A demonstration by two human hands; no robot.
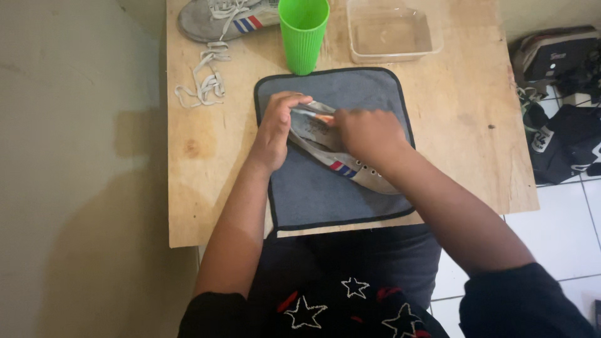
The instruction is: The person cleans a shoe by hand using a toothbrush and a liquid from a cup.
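Observation:
A grey sneaker point(350, 168) with red and blue side stripes lies on a dark grey mat point(325, 194) on the wooden table point(463, 125). My left hand point(275, 128) grips the shoe's heel end. My right hand point(369, 134) is pressed into the shoe's opening, its fingers closed around something hidden under the hand. A bit of the inner lining and an orange patch show between the two hands.
A second grey sneaker point(219, 19) sits at the table's far left, with a loose white lace point(203, 78) beside it. A green ribbed cup point(303, 34) and a clear plastic tub point(391, 31) stand behind the mat. Dark bags and shoes point(563, 100) lie on the floor right.

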